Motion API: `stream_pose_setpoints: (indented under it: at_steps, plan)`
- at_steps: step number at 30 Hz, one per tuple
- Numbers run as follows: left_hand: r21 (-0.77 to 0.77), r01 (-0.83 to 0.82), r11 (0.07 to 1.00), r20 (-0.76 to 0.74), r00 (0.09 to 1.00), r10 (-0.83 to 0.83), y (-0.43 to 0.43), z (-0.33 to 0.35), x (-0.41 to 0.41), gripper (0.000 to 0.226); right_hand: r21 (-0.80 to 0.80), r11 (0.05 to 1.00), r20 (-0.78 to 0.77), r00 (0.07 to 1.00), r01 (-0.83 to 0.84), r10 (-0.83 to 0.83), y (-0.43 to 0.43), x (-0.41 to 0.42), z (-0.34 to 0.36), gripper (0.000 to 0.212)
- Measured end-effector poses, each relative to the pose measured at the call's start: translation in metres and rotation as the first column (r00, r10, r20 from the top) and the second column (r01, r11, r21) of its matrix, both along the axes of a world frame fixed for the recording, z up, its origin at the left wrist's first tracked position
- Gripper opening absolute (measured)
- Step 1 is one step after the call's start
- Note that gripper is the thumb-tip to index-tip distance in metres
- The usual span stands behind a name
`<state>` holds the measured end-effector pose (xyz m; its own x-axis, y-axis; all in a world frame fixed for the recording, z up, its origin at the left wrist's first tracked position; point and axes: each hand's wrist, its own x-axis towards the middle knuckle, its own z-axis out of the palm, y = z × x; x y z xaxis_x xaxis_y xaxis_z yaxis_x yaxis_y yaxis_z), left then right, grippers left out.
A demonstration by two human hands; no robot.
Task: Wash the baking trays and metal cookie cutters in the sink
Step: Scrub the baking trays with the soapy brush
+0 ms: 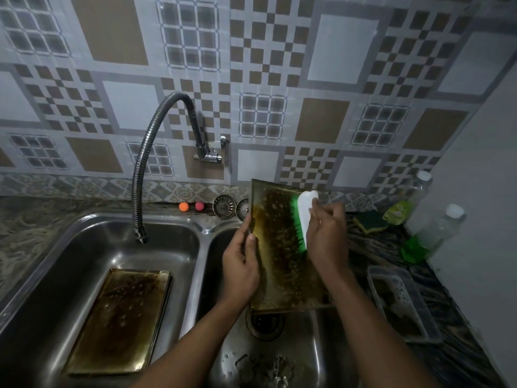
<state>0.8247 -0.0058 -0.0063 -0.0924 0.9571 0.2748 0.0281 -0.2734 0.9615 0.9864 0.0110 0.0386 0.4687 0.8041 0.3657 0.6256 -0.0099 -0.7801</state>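
- Right grip (327, 239) wraps a brush (303, 219), bristles on the upper right of the tray (277, 270).
- Left grip (242, 259) pinches its left edge, over the sink (200, 275).
- Tray's length runs away from the body; strokes should follow it.

The stainless-steel sink (202, 228) is gleaming with a brushed sheen across the lower frame. The metal baking tray at centre (279, 264) and the baking tray at lower left (120, 320) are glistening wet under mottled brown staining. A smooth white plastic brush (305, 212) is showing green bristles; the ribbed chrome tap hose (139, 175) is shining against glossy wall tiles (344, 49).
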Motion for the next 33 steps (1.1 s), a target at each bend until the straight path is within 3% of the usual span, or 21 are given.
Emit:
stream_pose_setpoints:
  at_steps: [3,6,8,14,18,20,22,24,27,33]
  plan:
    - [-0.029,0.029,0.999,-0.001,1.000,-0.029,-0.002,-0.002,0.008,0.044,0.009,0.999,0.031,0.999,-0.042,0.041,0.010,-0.025,0.013,0.025]
    - [-0.031,0.005,0.999,-0.016,1.000,-0.006,0.003,-0.004,0.005,0.044,0.061,0.971,0.227,0.951,-0.229,0.210,0.003,-0.049,0.010,0.029]
    - [-0.030,0.013,0.999,-0.035,0.999,-0.015,0.003,-0.006,-0.001,0.043,0.032,0.954,0.207,0.936,-0.298,0.285,0.001,-0.045,0.004,0.029]
    - [0.010,-0.034,0.999,-0.047,0.998,0.035,0.000,-0.010,-0.007,0.043,-0.080,0.995,0.078,0.995,-0.055,0.061,0.016,0.009,0.000,0.029]
    - [0.013,-0.088,0.996,-0.038,0.995,0.088,0.014,-0.008,-0.003,0.043,-0.094,0.975,-0.001,0.979,-0.203,0.203,-0.012,-0.010,-0.012,0.025]
    - [-0.007,-0.132,0.991,-0.073,0.989,0.131,0.021,-0.013,-0.007,0.043,-0.015,0.969,0.111,0.962,-0.248,0.248,-0.030,-0.018,-0.021,0.022]
    - [-0.008,-0.162,0.987,-0.131,0.978,0.160,0.025,-0.016,-0.017,0.044,0.072,0.976,0.202,0.961,-0.208,0.190,-0.033,-0.005,-0.022,0.023]
    - [-0.007,-0.167,0.986,-0.168,0.972,0.163,0.029,-0.017,-0.029,0.044,0.118,0.982,0.174,0.977,-0.146,0.124,-0.031,0.017,-0.017,0.029]
    - [0.007,-0.178,0.984,-0.201,0.964,0.175,0.033,-0.012,-0.043,0.043,0.117,0.977,0.060,0.983,-0.177,0.171,-0.028,0.047,-0.013,0.033]
    - [-0.009,-0.148,0.989,-0.148,0.978,0.145,0.036,-0.008,-0.044,0.041,-0.105,0.962,-0.269,0.939,-0.251,0.216,-0.020,0.051,-0.029,0.024]
